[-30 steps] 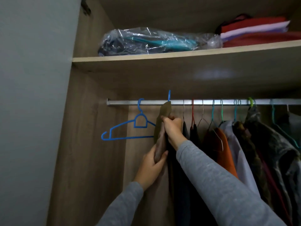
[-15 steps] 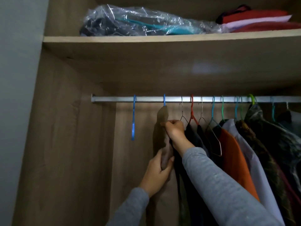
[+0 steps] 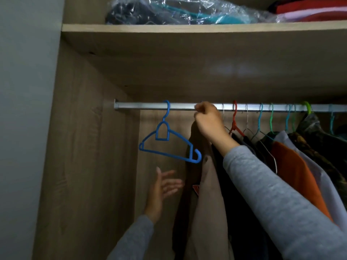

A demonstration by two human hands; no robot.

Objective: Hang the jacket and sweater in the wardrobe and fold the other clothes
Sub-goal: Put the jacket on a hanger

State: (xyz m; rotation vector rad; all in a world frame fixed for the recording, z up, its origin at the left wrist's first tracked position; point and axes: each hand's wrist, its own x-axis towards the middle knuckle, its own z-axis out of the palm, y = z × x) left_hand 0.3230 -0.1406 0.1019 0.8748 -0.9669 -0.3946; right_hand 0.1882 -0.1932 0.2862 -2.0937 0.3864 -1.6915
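A brown garment (image 3: 204, 186) hangs from the silver rail (image 3: 142, 106), left of the other hung clothes. My right hand (image 3: 208, 121) is up at the rail, fingers closed around the top of that garment's hanger, whose hook is hidden behind the hand. My left hand (image 3: 163, 186) is lower and to the left, fingers spread, holding nothing, just apart from the brown garment. An empty blue hanger (image 3: 169, 139) hangs on the rail at the left, tilted.
Several clothes on coloured hangers fill the rail to the right, among them an orange top (image 3: 294, 175). The shelf (image 3: 187, 28) above carries a plastic-wrapped bundle (image 3: 178, 11) and folded red fabric (image 3: 309, 10). The wardrobe's wooden side wall (image 3: 80, 156) stands at the left.
My left hand let go of the brown garment and dropped away open. My right hand rose from the garment's collar to the rail. The empty blue hanger swung round to face me.
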